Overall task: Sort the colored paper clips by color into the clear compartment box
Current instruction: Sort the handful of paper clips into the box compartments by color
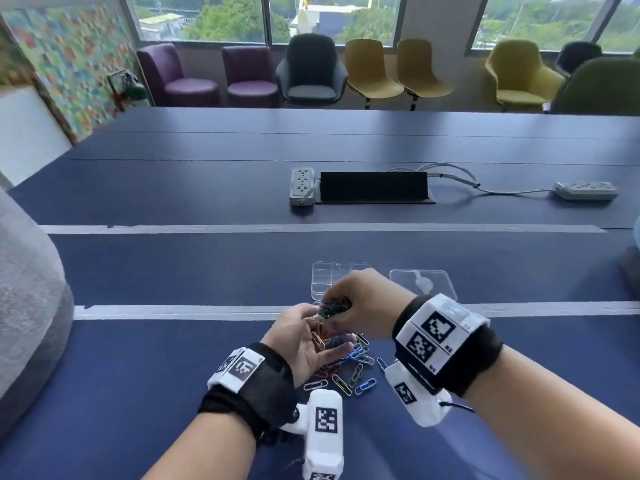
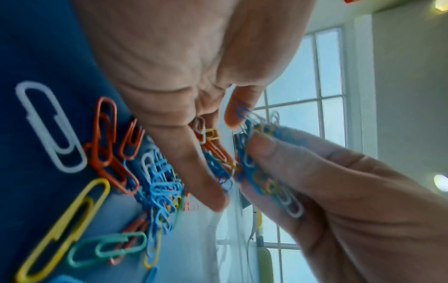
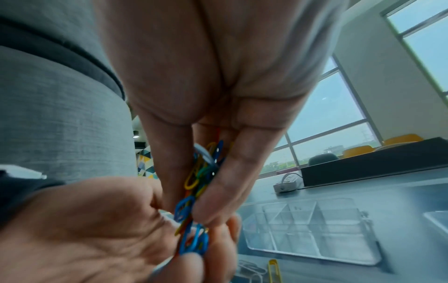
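Note:
My right hand (image 1: 346, 303) pinches a tangled bunch of paper clips (image 3: 201, 172) of mixed colors between thumb and fingers, just above my left hand (image 1: 311, 341). That hand lies palm up with relaxed fingers, and a few orange and blue clips rest on it. Below both hands a loose pile of clips (image 1: 349, 372) in blue, orange, yellow, green and white lies on the blue table. The clear compartment box (image 1: 320, 278) stands just beyond, partly hidden by my right hand. Its compartments (image 3: 315, 229) look empty. The clear lid (image 1: 422, 282) lies to its right.
Two white tape lines (image 1: 173, 311) cross the table. Farther back are a power strip (image 1: 302, 187), a black cable flap (image 1: 374, 187) and a second strip (image 1: 587, 190) with a cord. A grey padded shape (image 1: 27, 306) stands at the left; chairs line the far side.

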`<state>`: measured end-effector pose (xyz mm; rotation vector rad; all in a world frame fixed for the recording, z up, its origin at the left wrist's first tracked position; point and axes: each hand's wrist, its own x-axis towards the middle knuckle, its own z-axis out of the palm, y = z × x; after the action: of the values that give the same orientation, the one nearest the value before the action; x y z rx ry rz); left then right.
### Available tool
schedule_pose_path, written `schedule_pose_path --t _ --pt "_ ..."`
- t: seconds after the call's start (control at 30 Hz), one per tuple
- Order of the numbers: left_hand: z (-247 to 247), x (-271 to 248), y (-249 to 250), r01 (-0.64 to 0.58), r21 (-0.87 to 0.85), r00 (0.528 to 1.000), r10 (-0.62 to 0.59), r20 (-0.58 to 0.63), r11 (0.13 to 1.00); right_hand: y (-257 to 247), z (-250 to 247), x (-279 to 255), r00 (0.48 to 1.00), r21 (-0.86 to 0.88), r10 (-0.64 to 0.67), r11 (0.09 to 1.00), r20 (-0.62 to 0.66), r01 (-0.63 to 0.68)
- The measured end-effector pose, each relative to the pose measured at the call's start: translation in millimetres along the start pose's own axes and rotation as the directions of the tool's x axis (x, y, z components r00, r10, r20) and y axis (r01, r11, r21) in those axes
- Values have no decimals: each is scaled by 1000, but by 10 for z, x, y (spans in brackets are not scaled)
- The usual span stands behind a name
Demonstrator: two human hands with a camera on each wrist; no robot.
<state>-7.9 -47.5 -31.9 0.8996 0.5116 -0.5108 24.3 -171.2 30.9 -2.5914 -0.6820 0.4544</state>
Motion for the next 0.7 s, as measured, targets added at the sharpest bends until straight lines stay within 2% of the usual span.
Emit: schedule_pose_path --t 0.1,0.23,0.4,0.57,0.7 --pt "10 22 -20 2 -52 998 1 59 999 -55 58 38 999 -43 -40 998 25 41" --pt "-2 60 -28 11 -130 997 -1 75 991 -58 46 82 995 -52 -90 994 53 93" --pt "-68 141 -38 104 -258 994 -88 72 961 -14 15 191 984 -2 -159 987 83 160" --pt "-47 153 -67 106 -355 992 -74 102 929 90 -60 206 985 136 -173 976 -3 172" --pt "-58 97 -112 69 -440 992 -13 128 896 175 21 104 986 274 -116 951 -116 144"
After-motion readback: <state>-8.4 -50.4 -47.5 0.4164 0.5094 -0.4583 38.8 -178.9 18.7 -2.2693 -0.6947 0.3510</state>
